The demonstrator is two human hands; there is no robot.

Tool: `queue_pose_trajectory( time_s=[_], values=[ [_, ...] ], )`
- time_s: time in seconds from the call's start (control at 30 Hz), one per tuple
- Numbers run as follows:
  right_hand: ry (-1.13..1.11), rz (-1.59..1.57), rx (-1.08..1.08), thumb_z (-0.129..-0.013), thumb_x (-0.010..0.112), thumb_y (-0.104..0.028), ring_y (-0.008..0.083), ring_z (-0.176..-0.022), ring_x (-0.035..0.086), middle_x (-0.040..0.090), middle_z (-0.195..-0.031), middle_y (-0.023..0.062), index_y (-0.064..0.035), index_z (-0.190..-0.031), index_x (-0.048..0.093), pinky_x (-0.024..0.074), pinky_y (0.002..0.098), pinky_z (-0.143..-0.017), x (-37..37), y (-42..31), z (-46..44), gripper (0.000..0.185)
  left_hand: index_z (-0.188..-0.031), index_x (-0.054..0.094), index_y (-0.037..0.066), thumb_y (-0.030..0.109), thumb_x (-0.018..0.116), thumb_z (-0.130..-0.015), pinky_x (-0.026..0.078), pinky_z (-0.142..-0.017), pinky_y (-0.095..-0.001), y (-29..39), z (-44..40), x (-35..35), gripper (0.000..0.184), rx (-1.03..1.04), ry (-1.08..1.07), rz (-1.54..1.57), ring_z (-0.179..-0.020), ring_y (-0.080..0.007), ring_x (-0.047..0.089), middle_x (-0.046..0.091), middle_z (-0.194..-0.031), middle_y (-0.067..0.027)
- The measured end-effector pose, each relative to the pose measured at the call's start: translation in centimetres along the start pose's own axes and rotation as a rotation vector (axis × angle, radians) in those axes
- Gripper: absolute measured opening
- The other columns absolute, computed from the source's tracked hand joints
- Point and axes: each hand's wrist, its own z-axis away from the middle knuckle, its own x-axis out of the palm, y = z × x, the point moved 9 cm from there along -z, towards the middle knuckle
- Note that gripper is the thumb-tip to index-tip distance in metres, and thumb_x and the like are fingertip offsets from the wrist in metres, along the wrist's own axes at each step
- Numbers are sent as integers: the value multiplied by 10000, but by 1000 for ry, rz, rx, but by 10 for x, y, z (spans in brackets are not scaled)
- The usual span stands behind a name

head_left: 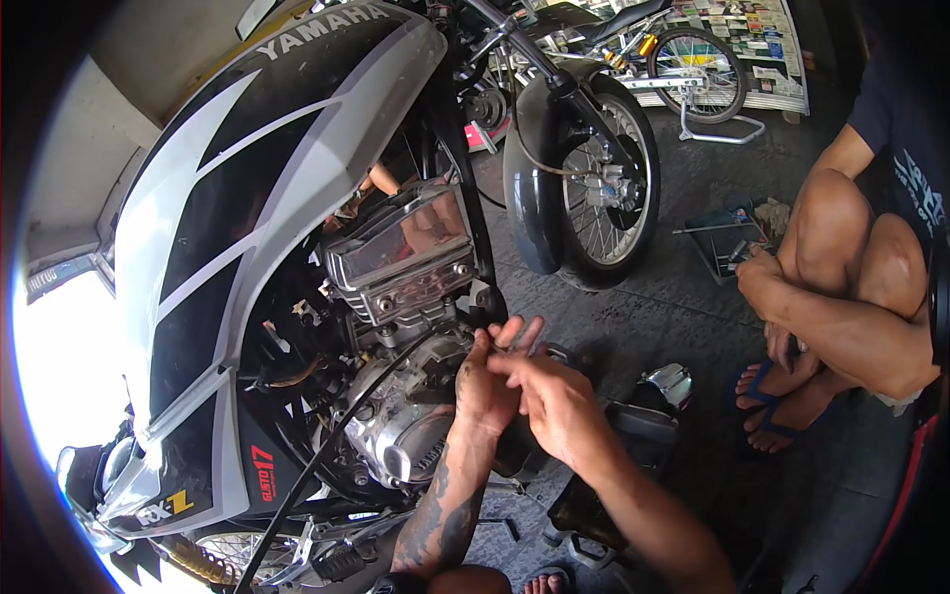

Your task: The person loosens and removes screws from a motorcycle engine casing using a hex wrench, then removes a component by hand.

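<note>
My left hand (481, 388), on the tattooed forearm, is raised palm up beside the engine, its fingers apart. Over its palm, my right hand (554, 394) has its fingers bent in and touching the left hand. Anything small between them is hidden. Just left of the hands is the motorcycle engine (396, 421), with a side cover marked YAMAHA and a finned cylinder (401, 252) above. A black cable (322, 450) runs from the bottom edge up across the engine towards the hands.
The motorcycle's tank (287, 129) fills the upper left; its front wheel (609, 183) stands beyond. At right a person (836, 267) squats near a tool tray (722, 238). Dark parts (594, 500) lie on the floor below my right arm. Another motorcycle's wheel (698, 74) stands behind.
</note>
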Motion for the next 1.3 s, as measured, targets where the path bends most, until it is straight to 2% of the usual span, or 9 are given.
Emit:
queue_pose_trajectory(
  time_s=[0.17,0.37,0.73,0.83,0.9,0.97,1.0,1.23,1.3],
  values=[
    [-212,326,-122,-760,479,154,147,-759,610,619,-1120,96,-60,-1134,613,482,231,-599,1,6,4,452,-963,506,99,315,254,-1015,377,-1029,-446,-5,4,-3,337,-44,-47,10,-1223,-307,479,625,-1138,-89],
    [-102,-730,442,-922,522,-74,129,-792,613,616,-1073,105,-102,-1404,330,452,227,-458,0,23,32,520,-937,519,128,292,280,-1013,366,-1024,-488,2,2,-3,300,2,51,-41,-1217,-282,486,638,-1099,-61],
    [143,87,-92,-646,516,161,274,-834,627,619,-859,98,-17,-947,682,506,343,-762,-27,6,-2,387,-993,538,123,310,258,-1015,383,-994,-493,-7,7,-4,337,-45,-4,-66,-1185,-267,510,640,-1097,-48],
    [276,11,50,-645,521,164,278,-869,613,592,-822,95,-20,-956,676,489,332,-808,-33,19,3,393,-1009,527,121,321,252,-1016,394,-985,-468,-16,12,-1,341,-101,87,-115,-1169,-245,522,628,-1146,-50],
    [353,102,1,-782,531,79,200,-720,607,572,-795,71,-31,-1054,637,502,276,-637,-32,14,15,312,-980,535,126,320,266,-1015,386,-995,-453,-11,5,3,334,-29,-34,-78,-1196,-249,500,630,-1149,-53],
    [535,-846,731,-930,499,-105,82,-583,535,559,-754,33,-49,-1179,564,419,199,-456,-11,66,54,263,-999,502,119,312,280,-1013,350,-1012,-452,-8,2,0,295,-22,-19,-62,-1207,-265,492,630,-1143,-80],
    [427,-835,681,-979,452,-263,5,-520,459,550,-723,1,-58,-1247,503,309,154,-364,-4,58,50,341,-993,513,114,313,282,-1012,348,-1018,-450,-5,2,1,306,0,-22,-85,-1213,-270,486,629,-1146,-78],
    [125,48,76,-688,611,43,305,-1039,593,581,-1118,143,-65,-796,659,523,359,-787,-16,2,13,161,-1037,526,84,274,315,-1008,324,-1056,-468,0,8,5,286,-103,-42,-198,-1238,-315,451,617,-1160,-97],
    [239,3,-53,-588,566,131,284,-783,605,546,-953,119,-59,-725,644,497,353,-667,-23,1,17,247,-1042,536,81,264,330,-1005,336,-1043,-456,3,9,-7,278,-192,64,-303,-1230,-299,465,621,-1155,-107]
  ],
)
